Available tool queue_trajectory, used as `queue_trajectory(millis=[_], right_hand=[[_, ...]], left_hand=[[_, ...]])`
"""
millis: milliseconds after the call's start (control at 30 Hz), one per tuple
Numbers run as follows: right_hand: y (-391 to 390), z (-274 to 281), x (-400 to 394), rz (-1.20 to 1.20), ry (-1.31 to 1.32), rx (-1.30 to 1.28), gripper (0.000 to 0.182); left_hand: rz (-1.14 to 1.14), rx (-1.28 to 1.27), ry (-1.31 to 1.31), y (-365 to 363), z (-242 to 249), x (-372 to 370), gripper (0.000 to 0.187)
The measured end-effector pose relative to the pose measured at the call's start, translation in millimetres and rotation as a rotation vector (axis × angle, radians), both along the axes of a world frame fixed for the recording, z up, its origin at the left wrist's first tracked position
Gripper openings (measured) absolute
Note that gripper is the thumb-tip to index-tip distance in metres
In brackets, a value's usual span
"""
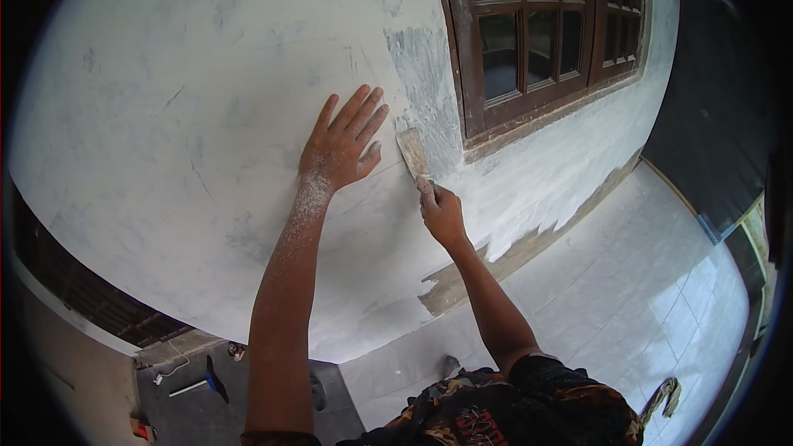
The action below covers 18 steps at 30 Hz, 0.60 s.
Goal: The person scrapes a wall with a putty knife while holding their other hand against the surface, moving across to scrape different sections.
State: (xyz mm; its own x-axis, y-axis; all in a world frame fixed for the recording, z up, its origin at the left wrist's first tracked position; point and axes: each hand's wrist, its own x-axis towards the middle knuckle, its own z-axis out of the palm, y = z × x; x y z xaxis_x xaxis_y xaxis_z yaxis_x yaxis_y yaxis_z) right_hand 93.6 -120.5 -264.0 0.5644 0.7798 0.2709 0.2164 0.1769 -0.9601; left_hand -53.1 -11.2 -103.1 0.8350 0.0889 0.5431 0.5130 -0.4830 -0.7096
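My left hand (339, 144) lies flat against the white wall (223, 49), fingers stretched out and apart; pale dust coats the wrist and forearm. In my right hand (442, 213) is a putty knife (415, 154), gripped by its handle with the thumb along it. The flat blade points up and touches or nearly touches the wall, just left of the window's lower corner. Beside the blade, a grey, streaky patch (423, 74) runs up next to the window frame. A thin crack line shows in the wall between my two hands.
A brown wooden window (529, 33) with glass panes is at the upper right. Bare cement (462, 281) shows along the wall's base. Pale floor tiles (578, 297) spread below. A dark sheet (702, 107) hangs at right. Several items, including a blue-ended tool (215, 382), lie at lower left.
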Motion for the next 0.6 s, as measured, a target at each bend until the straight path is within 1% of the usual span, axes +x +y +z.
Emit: queue_trajectory(millis=[100,133,167,300,433,500,533,600], right_hand=[[3,5,2,-0.004,0.0,0.035,0.056],[1,5,2,-0.008,0.001,0.029,0.056],[-1,5,2,0.023,0.039,0.025,0.056],[-4,-9,6,0.065,0.13,-0.025,0.058],[4,8,12,0.098,0.141,0.015,0.058],[2,20,11,0.181,0.264,0.025,0.057],[1,17,12,0.184,0.264,0.024,0.057],[-5,5,15,0.112,0.21,-0.025,0.056]], left_hand=[[0.013,-0.002,0.006,1,-1,0,0.062],[-0.027,-0.05,-0.011,0,-1,0,0.063],[-0.067,-0.099,-0.028,-1,-1,0,0.064],[-0.076,-0.108,-0.03,1,0,0,0.065],[-0.065,-0.104,-0.028,0,-1,0,0.065],[-0.061,-0.098,-0.031,0,-2,0,0.065],[-0.056,-0.094,-0.03,0,-2,1,0.064],[-0.046,-0.093,-0.029,0,-3,0,0.064]])
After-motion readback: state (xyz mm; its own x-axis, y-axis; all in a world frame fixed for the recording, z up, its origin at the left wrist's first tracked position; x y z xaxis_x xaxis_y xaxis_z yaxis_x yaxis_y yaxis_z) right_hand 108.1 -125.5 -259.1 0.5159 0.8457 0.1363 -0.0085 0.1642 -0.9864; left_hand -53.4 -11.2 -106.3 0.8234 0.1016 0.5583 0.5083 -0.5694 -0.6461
